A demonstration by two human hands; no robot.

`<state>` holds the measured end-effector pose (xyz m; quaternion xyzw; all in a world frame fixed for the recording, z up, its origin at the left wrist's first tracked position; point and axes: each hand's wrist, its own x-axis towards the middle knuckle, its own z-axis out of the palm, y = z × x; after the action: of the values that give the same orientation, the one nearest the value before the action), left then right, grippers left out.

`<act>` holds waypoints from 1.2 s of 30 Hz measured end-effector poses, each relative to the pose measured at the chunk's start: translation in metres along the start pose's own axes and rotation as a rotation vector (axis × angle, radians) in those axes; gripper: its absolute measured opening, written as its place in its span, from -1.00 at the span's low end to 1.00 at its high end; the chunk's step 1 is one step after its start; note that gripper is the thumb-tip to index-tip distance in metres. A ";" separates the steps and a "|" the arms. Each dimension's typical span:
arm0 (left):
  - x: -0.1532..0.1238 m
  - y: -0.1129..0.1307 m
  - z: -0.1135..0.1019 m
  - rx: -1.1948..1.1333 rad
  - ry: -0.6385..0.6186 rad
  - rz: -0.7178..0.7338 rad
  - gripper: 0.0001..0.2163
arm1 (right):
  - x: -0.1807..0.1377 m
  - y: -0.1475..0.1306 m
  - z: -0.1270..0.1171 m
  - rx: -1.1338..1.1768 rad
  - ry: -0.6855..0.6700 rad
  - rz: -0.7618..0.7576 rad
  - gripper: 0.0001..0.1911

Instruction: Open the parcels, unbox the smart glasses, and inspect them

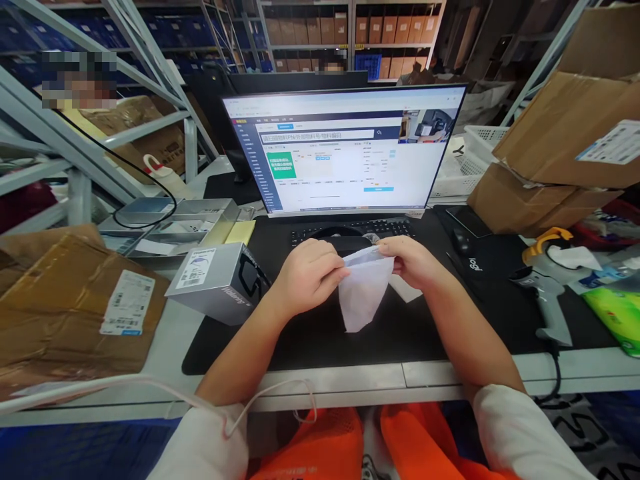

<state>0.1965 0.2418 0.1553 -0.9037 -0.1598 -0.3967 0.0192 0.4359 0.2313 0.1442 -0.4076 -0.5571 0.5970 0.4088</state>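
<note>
A thin white pouch [365,297], limp and slightly see-through, hangs between my two hands above the black desk mat [305,350]. My left hand [309,275] pinches its upper left edge, and my right hand [409,260] grips the upper right corner. What the pouch contains, if anything, I cannot make out. Beneath my right hand lies a flat white piece [406,291], partly covered. Behind both hands is a black curved band [340,232] in front of the keyboard [400,229]. To the left of my left hand stands a grey printed box [213,287] with a white label.
A lit monitor [345,153] stands behind the keyboard. On the right are a mouse [461,243], a barcode scanner [547,300], a green packet [615,313] and stacked cartons [565,133]. A large carton [75,313] and a grey tray [185,223] occupy the left. Other people are beyond.
</note>
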 end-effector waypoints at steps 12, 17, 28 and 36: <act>-0.003 -0.005 0.029 -0.368 0.077 0.013 -0.86 | 0.002 0.011 0.023 -0.340 -0.320 -0.321 -0.45; -0.002 -0.002 0.036 -0.276 0.129 -0.095 -0.79 | -0.007 0.011 0.034 -0.238 -0.225 -0.195 -0.59; 0.015 -0.029 0.062 -0.117 0.082 -0.320 -0.74 | -0.008 -0.012 -0.067 -0.348 0.192 -0.258 -0.61; 0.100 -0.072 0.099 0.098 -0.774 -0.606 -0.77 | 0.012 0.003 -0.076 -0.657 0.108 -0.102 -0.65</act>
<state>0.3087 0.3534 0.1528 -0.8956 -0.4295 -0.0116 -0.1151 0.5033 0.2679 0.1376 -0.5203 -0.7170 0.3417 0.3137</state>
